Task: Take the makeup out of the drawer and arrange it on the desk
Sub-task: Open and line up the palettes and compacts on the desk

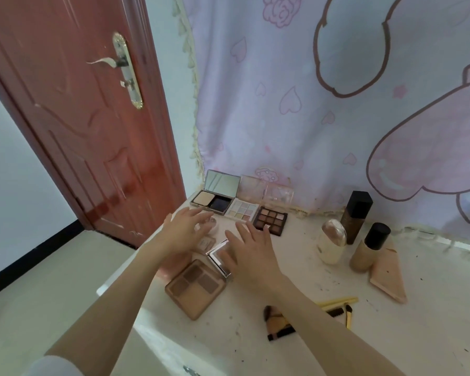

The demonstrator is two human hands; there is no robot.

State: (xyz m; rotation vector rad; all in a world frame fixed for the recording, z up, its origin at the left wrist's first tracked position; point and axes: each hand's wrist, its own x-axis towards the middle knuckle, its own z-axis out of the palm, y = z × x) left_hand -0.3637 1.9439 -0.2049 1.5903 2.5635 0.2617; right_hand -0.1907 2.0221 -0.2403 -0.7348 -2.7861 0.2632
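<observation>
We see 2 bare hands with fingers spread wide above a scuffed white desk (296, 335), holding nothing. The left hand (186, 227) hovers over a small round jar (210, 222); the right hand (248, 252) covers a mirrored silver compact (219, 257). Along the pink cartoon curtain (337, 104) stand 3 open square palettes: 1 cream-and-black powder compact with mirror (213, 198), 1 pastel 9-pan palette (242, 210), 1 brown 9-pan palette (270, 218). Nearer lies 1 tan 4-pan palette (194, 286). At right stand 3 bottles (357, 215).
</observation>
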